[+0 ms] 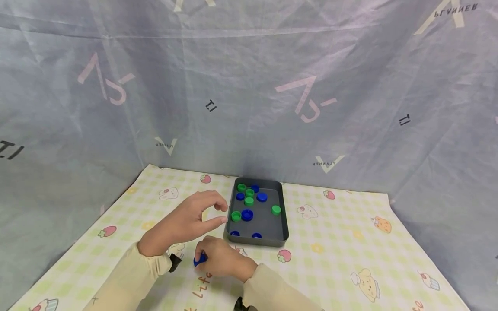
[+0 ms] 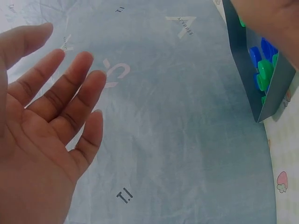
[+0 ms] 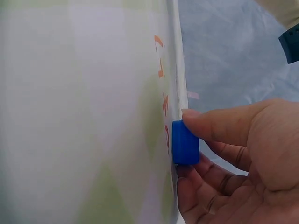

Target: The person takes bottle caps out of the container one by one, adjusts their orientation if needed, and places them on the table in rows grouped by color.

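Note:
My right hand (image 1: pixel 219 255) pinches a blue bottle cap (image 3: pixel 186 143) between thumb and fingers, down at the tablecloth in front of the tray. In the head view part of that blue cap (image 1: pixel 200 259) shows under the fingers. My left hand (image 1: pixel 194 218) hovers at the left side of the dark grey tray (image 1: pixel 268 229), holding nothing. Its fingers are relaxed and spread apart in the left wrist view. Inside the tray lie several green caps (image 1: pixel 276 210) and several blue caps (image 1: pixel 262 197), mostly toward its left and far parts.
A checked tablecloth (image 1: pixel 330 250) with printed strawberries and animals covers the table. Grey printed fabric (image 1: pixel 249 108) hangs behind it and along both sides. The tray's raised wall (image 1: pixel 285 216) stands all round the caps.

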`<state>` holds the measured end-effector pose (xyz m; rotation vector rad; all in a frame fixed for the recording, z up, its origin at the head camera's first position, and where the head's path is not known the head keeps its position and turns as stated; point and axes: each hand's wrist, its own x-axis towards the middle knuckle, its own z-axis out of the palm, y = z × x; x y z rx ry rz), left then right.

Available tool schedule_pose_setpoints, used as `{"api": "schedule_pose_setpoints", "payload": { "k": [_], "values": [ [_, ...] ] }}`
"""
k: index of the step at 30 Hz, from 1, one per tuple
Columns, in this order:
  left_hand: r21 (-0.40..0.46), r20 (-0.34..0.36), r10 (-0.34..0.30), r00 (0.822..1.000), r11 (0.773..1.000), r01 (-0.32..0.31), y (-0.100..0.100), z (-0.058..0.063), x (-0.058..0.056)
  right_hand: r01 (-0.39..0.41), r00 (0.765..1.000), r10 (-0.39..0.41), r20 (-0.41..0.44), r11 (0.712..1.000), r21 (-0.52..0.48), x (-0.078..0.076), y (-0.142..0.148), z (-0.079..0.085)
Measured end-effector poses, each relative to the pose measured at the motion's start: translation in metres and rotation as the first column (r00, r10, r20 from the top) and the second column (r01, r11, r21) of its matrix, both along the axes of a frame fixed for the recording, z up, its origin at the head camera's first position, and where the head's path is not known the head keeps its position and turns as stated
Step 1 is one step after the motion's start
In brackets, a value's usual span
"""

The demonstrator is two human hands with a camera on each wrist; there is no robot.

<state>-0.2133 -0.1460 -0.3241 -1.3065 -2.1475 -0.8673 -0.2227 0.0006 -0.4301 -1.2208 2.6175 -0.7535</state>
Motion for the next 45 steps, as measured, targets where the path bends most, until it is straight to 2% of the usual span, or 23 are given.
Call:
{"api": "schedule_pose_setpoints", "payload": {
  "k": [3,8,12,14,18,21,25,28,30,32,35,37,40,43,45],
  "values": [
    [-0.01,-0.004,-0.005,1.0,1.0,0.005,0.001,-0.001,-0.002,0.0,1.0,0.0,0.006,1.0,0.005,-0.001,0.003,0.0],
    [-0.045,-0.017,0.038,0.999,0.998,-0.038,0.003,-0.004,-0.005,-0.017,0.999,0.017,0.035,1.0,-0.002,-0.001,0.01,0.006],
    [-0.048,-0.027,0.069,0.997,0.996,-0.07,0.006,-0.007,-0.007,-0.047,0.999,0.047,0.007,0.999,-0.011,-0.001,0.019,0.018],
    [-0.059,-0.037,0.104,0.994,0.993,-0.106,0.008,-0.008,-0.009,-0.062,0.998,0.062,-0.002,0.998,-0.012,-0.003,0.025,0.028],
    [-0.091,-0.038,0.237,0.971,0.967,-0.24,0.015,-0.01,-0.018,-0.049,0.999,0.05,-0.006,0.998,0.025,-0.004,0.043,0.054],
    [-0.119,0.009,0.32,0.947,0.941,-0.317,0.018,-0.014,-0.025,-0.035,0.999,0.035,0.001,0.999,0.022,-0.001,0.061,0.071],
    [-0.177,0.069,0.355,0.932,0.924,-0.339,0.023,-0.024,-0.033,-0.02,1.0,0.021,0.006,0.998,-0.057,0.006,0.091,0.089],
    [-0.216,0.087,0.37,0.925,0.913,-0.345,0.029,-0.029,-0.042,0.032,0.999,-0.031,0.012,0.993,-0.11,0.009,0.114,0.101],
    [-0.236,0.107,0.391,0.914,0.903,-0.359,0.034,-0.032,-0.052,0.067,0.998,-0.065,0.021,0.991,-0.116,0.01,0.128,0.11],
    [-0.276,0.118,0.424,0.898,0.882,-0.381,0.039,-0.037,-0.063,0.096,0.995,-0.093,0.037,0.989,-0.114,0.01,0.139,0.116],
    [-0.364,0.124,0.479,0.869,0.837,-0.409,0.045,-0.049,-0.078,0.131,0.991,-0.126,0.049,0.985,-0.109,0.011,0.151,0.121],
    [-0.424,0.115,0.5,0.858,0.806,-0.413,0.048,-0.058,-0.085,0.15,0.988,-0.145,0.048,0.983,-0.108,0.012,0.156,0.121],
    [-0.484,0.11,0.503,0.857,0.78,-0.396,0.052,-0.07,-0.091,0.154,0.988,-0.15,0.039,0.982,-0.111,0.01,0.159,0.118],
    [-0.523,0.069,0.502,0.862,0.754,-0.397,0.057,-0.077,-0.096,0.151,0.988,-0.148,0.042,0.982,-0.108,0.007,0.16,0.115],
    [-0.546,0.041,0.512,0.858,0.73,-0.41,0.06,-0.081,-0.099,0.154,0.988,-0.149,0.046,0.982,-0.113,0.005,0.162,0.114]
  ]
}}
